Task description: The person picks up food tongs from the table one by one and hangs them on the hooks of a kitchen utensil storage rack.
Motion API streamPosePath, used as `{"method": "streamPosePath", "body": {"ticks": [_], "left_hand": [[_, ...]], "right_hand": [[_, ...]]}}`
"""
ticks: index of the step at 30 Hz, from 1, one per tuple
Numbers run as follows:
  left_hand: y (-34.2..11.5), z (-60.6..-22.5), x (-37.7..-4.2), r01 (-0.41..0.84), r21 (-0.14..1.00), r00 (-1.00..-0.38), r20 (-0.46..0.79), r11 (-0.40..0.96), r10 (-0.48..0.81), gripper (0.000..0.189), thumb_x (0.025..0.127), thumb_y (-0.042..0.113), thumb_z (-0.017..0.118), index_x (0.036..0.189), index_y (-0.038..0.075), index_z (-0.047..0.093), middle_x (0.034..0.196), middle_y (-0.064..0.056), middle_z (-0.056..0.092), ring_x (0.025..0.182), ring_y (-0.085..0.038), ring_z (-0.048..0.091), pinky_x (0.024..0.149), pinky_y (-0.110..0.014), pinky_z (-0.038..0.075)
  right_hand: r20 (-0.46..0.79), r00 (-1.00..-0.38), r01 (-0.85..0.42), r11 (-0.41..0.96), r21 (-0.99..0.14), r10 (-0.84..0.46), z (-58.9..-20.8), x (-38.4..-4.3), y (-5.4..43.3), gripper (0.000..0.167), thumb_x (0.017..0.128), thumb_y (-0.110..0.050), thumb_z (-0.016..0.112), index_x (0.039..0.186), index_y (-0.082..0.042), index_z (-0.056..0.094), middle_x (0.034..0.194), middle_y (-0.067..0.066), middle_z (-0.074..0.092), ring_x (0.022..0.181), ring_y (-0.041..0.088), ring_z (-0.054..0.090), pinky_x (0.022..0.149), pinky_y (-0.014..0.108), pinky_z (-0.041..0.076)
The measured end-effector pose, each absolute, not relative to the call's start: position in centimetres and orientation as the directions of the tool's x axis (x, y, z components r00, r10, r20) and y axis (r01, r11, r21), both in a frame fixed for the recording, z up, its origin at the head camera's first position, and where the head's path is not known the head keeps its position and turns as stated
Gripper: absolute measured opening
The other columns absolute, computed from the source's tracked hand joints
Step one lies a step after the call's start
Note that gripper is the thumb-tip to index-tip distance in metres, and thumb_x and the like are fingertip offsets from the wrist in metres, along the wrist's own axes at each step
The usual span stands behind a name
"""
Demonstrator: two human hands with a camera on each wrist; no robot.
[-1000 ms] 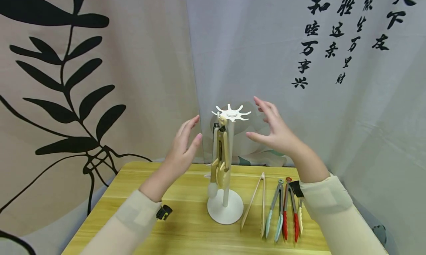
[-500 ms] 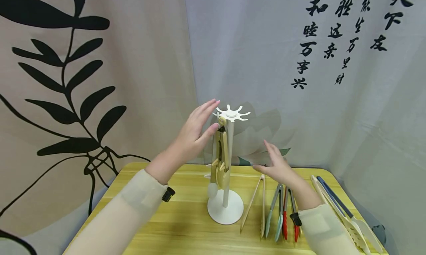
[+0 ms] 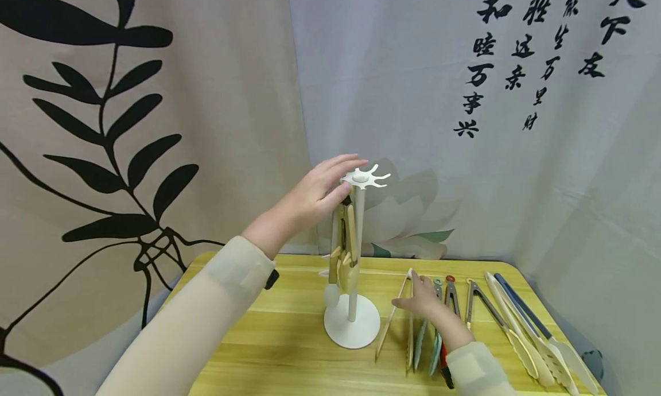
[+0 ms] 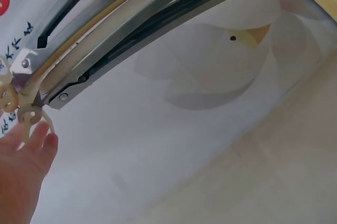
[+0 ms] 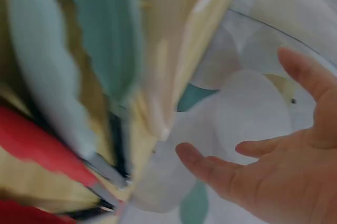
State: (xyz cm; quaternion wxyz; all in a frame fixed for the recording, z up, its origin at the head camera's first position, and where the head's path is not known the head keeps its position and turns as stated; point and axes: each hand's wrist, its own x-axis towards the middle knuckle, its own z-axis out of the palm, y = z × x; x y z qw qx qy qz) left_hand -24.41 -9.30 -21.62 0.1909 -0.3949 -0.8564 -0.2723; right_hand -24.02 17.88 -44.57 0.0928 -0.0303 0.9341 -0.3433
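Observation:
A white rack with a ring of hooks stands on the table, and several tongs hang from its left side. My left hand is at the hooks, its fingers extended over the top; in the left wrist view, the fingertips of this hand lie by the hooks holding the tongs. Over the upper end of the beige tongs on the table hovers my right hand. Its fingers are spread, apart from the tongs in the right wrist view.
Right of the beige tongs lie teal tongs and red tongs, partly hidden by the right arm. Farther right are cream tongs and a blue-handled utensil. The wooden table meets a printed curtain behind.
My left hand has moved right from beside the rack to its top hooks. The right hand has come down from beside the rack top to the beige tongs on the table.

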Motion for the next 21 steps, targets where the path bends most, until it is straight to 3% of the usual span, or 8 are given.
{"method": "streamPosePath", "body": {"ticks": [7, 14, 21], "left_hand": [[-8.9, -21.6, -24.7, 0.792, 0.225, -0.594, 0.497, 0.567, 0.633, 0.047, 0.098, 0.042, 0.042, 0.142, 0.025, 0.044, 0.148, 0.003, 0.039, 0.138, -0.017, 0.032, 0.112, -0.044, 0.029], [-9.4, -21.8, -25.1, 0.821, 0.177, -0.549, 0.508, 0.544, 0.663, 0.041, 0.099, 0.032, 0.040, 0.138, 0.021, 0.049, 0.144, -0.001, 0.045, 0.137, -0.019, 0.036, 0.113, -0.038, 0.029], [-9.7, -21.5, -25.1, 0.775, 0.290, -0.628, 0.453, 0.561, 0.633, 0.041, 0.102, 0.027, 0.032, 0.141, 0.018, 0.037, 0.143, 0.001, 0.046, 0.129, -0.015, 0.044, 0.108, -0.037, 0.035]], "right_hand": [[-0.215, -0.973, 0.072, 0.781, -0.620, -0.081, -47.7, -24.5, 18.0, 0.099, 0.081, -0.032, 0.073, 0.146, 0.011, 0.013, 0.140, 0.044, 0.018, 0.127, 0.061, 0.025, 0.095, 0.066, 0.035], [-0.243, -0.969, 0.114, 0.816, -0.567, -0.034, -48.3, -24.8, 17.4, 0.096, 0.081, -0.032, 0.072, 0.144, 0.013, 0.017, 0.135, 0.044, 0.026, 0.122, 0.060, 0.032, 0.093, 0.064, 0.038], [-0.316, -0.949, 0.165, 0.821, -0.547, -0.020, -48.0, -24.8, 16.5, 0.095, 0.080, -0.031, 0.072, 0.141, 0.019, 0.019, 0.134, 0.045, 0.024, 0.118, 0.060, 0.036, 0.093, 0.063, 0.040]]}}
